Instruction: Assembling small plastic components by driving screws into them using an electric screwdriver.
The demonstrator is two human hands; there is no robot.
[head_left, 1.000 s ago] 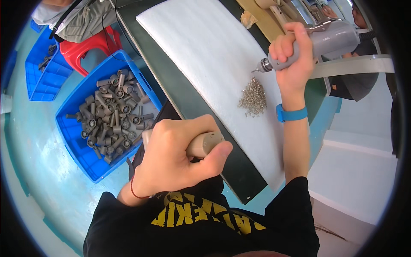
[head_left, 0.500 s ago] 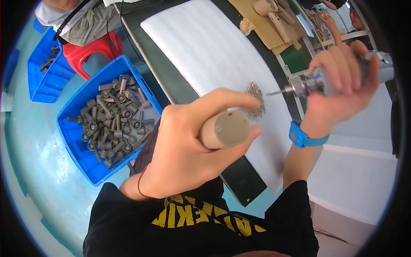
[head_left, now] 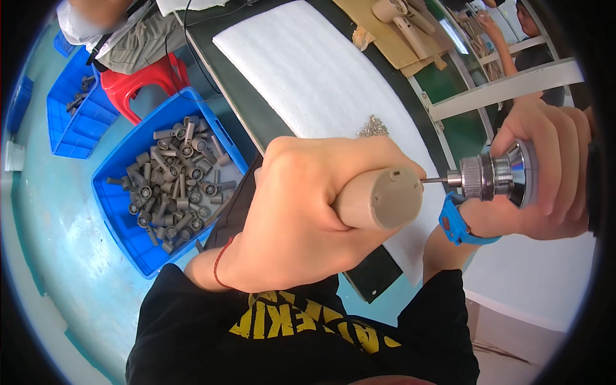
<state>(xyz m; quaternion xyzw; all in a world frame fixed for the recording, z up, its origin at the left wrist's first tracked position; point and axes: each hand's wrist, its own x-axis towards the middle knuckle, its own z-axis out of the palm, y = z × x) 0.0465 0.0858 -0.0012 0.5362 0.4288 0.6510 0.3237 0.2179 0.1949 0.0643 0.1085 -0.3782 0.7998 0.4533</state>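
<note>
My left hand (head_left: 301,212) is closed around a taupe plastic housing (head_left: 388,200), a short cylinder with a flat end that has small holes. My right hand (head_left: 548,170) grips an electric screwdriver (head_left: 481,178) with a shiny metal nose, pointing left. Its thin bit (head_left: 435,180) reaches the upper right side of the housing, beside my left fingertips; the very tip is hidden there, so contact cannot be made out. Beyond my left hand, a small pile of metal screws (head_left: 373,126) lies on a white foam sheet (head_left: 308,58).
A blue crate (head_left: 122,221) full of taupe plastic parts stands at the left, with another blue crate (head_left: 70,131) behind. Someone sits on a red stool (head_left: 144,80). Cardboard (head_left: 366,16) holding more parts (head_left: 410,37) lies at the far right, near a white metal frame (head_left: 507,90).
The screwdriver has come down and levelled, its bit now at the housing. My left hand has shifted right with the housing, and its index finger and thumb have closed in.
</note>
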